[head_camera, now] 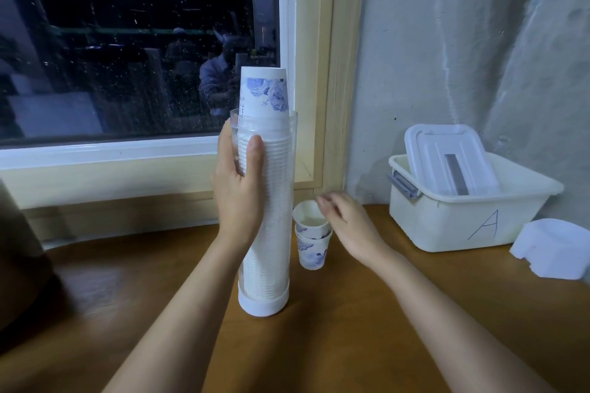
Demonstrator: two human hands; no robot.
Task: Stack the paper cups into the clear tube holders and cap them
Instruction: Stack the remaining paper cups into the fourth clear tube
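1. Surface: brown wooden table [319,344] set against a cream-framed window [127,41]. The glass is dark, with ceiling lights reflected in it.
2. Right of the window: rough grey wall [431,57].
3. Clear tube holder [279,195] stands upright on the table on its white base cap [263,305]. It is packed with stacked paper cups; the top cup [263,89], blue floral print, sticks out above the open rim.
4. Left hand [238,198] wraps round the upper tube, thumb across the front.
5. Two nested cups [311,252] stand just right of the tube.
6. Right hand [348,226] is at their rim, fingers blurred; can't tell if it pinches.
7. Far right: white bin [447,226] marked "A", with a lid [447,153] leaning inside it.
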